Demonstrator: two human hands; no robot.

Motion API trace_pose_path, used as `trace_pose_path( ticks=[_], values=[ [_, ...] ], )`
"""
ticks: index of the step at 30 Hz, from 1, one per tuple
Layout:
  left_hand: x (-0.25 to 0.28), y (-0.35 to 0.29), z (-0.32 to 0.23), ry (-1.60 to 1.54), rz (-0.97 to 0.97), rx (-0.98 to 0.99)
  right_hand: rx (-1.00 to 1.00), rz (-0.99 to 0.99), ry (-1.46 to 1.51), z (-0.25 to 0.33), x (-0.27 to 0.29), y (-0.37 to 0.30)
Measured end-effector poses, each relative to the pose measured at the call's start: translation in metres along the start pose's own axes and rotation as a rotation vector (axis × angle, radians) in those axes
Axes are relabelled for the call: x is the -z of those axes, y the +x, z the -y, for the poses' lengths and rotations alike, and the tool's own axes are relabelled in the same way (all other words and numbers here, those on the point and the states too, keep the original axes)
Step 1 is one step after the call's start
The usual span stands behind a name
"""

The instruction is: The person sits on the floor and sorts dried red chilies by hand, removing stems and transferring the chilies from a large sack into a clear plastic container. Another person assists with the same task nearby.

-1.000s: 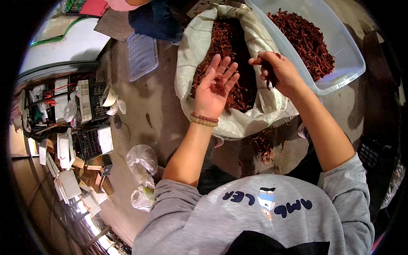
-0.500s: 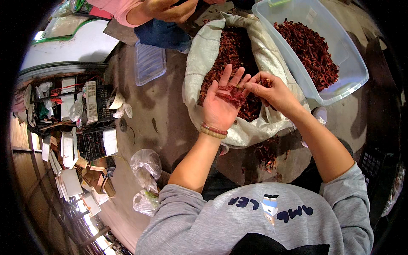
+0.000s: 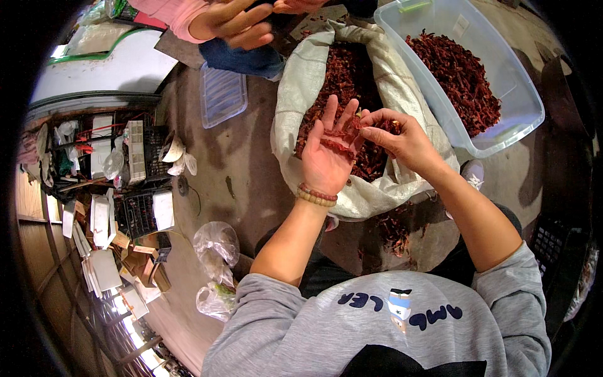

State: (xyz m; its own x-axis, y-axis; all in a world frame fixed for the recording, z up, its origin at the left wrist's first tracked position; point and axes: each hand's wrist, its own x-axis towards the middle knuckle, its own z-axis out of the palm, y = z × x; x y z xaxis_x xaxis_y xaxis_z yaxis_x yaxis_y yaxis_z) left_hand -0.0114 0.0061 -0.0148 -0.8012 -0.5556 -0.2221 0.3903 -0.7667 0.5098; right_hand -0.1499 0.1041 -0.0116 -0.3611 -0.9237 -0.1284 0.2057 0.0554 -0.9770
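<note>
**Picking Dried Red Chillies Over the Sack**

Left hand (image 3: 326,157) open, palm up, holding a few dried red chillies (image 3: 339,139) above the white woven sack (image 3: 295,94). Right hand (image 3: 402,139) pinching one chilli at the left fingertips. Sack full of more chillies, in the middle. Clear plastic tub (image 3: 515,119) to the far right, also with chillies inside. Probably very light, dry and easy to snap. Best pinched softly by the stem end. Another person's hand (image 3: 235,22) far off, at the top.
</note>
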Motion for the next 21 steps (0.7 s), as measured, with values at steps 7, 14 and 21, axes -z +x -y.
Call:
trace_pose_path(
  ticks=[7,14,21],
  values=[
    [-0.005,-0.002,-0.001,-0.047,-0.036,0.069,-0.034,0.005,-0.057,0.002,0.000,-0.001],
    [-0.005,-0.002,0.002,-0.059,-0.021,0.088,0.027,0.019,-0.199,-0.011,-0.005,0.000],
    [-0.006,0.004,0.029,0.121,-0.001,0.096,0.105,-0.011,-0.485,-0.037,-0.002,-0.004]
  ],
)
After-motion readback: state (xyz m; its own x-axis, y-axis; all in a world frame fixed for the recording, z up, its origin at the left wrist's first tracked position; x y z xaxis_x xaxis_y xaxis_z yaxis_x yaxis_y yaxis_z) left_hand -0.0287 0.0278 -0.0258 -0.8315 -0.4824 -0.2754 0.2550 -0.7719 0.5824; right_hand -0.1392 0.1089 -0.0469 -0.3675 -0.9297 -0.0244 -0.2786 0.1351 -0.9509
